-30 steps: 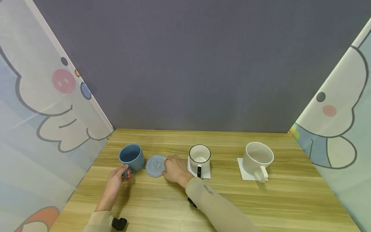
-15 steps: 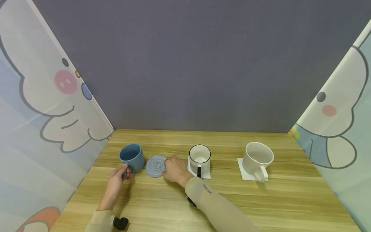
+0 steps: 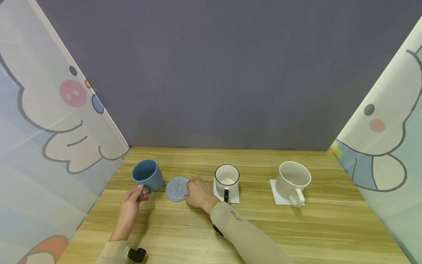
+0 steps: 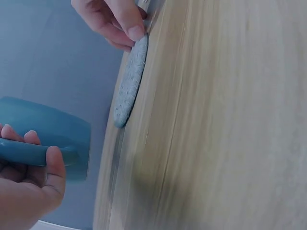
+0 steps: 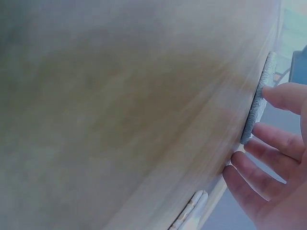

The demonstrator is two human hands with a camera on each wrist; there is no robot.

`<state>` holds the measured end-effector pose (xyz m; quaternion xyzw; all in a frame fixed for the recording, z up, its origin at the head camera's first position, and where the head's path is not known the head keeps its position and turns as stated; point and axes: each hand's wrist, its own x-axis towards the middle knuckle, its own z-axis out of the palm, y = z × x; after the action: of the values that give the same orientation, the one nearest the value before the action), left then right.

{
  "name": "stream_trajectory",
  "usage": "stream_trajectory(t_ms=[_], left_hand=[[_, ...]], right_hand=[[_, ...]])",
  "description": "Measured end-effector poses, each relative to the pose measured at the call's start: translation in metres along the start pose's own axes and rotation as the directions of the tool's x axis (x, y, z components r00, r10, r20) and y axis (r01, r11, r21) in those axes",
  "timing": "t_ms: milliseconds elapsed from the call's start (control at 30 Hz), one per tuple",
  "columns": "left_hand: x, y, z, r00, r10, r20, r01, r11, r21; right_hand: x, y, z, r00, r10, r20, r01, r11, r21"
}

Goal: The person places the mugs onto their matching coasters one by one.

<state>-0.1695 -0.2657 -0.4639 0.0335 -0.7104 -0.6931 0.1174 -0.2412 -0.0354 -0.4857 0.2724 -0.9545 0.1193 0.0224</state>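
Note:
My left hand point(image 3: 131, 205) grips the handle of a blue mug point(image 3: 152, 179) at the left of the table. In the left wrist view the mug point(image 4: 53, 129) shows a gap between its base and the wooden tabletop. Right of it, a round grey-blue woven coaster point(image 3: 176, 189) lies flat. My right hand point(image 3: 199, 194) holds the coaster at its right edge, thumb and forefinger at the rim. Seen from the right wrist, the thumb touches the coaster point(image 5: 257, 103) while the other fingers spread along the table.
A white mug with a black rim point(image 3: 227, 176) stands on a white square coaster point(image 3: 235, 200) just right of my right hand. Farther right, a cream mug point(image 3: 291, 181) stands on another white coaster point(image 3: 277, 198). A grey wall point(image 3: 224, 80) closes the table's back.
The blue mug has risen slightly and shifted left, tilting a little, with my left hand on its handle. My right hand and the woven coaster have stayed put.

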Motion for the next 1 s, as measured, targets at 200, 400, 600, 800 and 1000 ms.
stream_trajectory(t_ms=[200,400,600,800,1000], left_hand=[[-0.002,0.003,0.005,1.0,-0.009,0.004,0.009,1.0,0.001],[-0.003,0.005,0.012,1.0,-0.016,0.021,0.015,0.999,0.034],[-0.003,0.003,0.019,1.0,-0.024,0.015,0.023,0.998,0.06],[-0.003,0.001,0.024,1.0,-0.014,0.026,0.012,0.998,0.064],[-0.003,0.0,0.03,0.999,-0.022,0.023,0.021,0.998,0.058]], right_hand=[[0.0,0.001,0.0,1.0,-0.002,-0.006,0.002,1.0,-0.002],[0.0,0.001,0.001,1.0,0.004,-0.016,-0.004,1.0,0.002],[0.0,0.001,0.003,1.0,0.011,-0.025,-0.011,1.0,0.007],[0.0,0.001,0.002,0.999,0.018,-0.027,-0.018,1.0,0.017],[0.0,0.001,0.001,1.0,0.018,-0.017,-0.018,1.0,0.006]])
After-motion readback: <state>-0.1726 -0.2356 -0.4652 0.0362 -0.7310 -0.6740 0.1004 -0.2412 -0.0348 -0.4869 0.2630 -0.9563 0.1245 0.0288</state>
